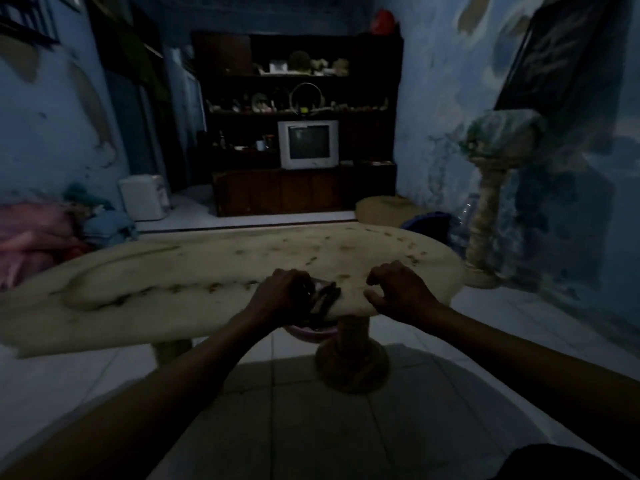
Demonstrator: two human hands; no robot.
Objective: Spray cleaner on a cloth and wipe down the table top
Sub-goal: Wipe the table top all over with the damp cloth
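A pale stone table top (pixel 194 271) with dark stains runs across the middle of the dim room. At its near edge lies a dark cloth (pixel 325 297), partly draped over the rim. My left hand (pixel 282 296) grips that cloth, fingers curled over it. My right hand (pixel 398 292) hovers just right of the cloth, above the table's near edge, with fingers loosely curled and nothing in it. A pinkish rim (pixel 311 332) shows under the table edge below my left hand; what it is I cannot make out. No spray bottle is visible.
The table's round pedestal (pixel 351 358) stands on the tiled floor in front of me. A stone stand (pixel 485 216) is at the right by the wall. A cabinet with a TV (pixel 308 143) fills the back. Clothes (pixel 38 233) and a white appliance (pixel 143 197) lie at the left.
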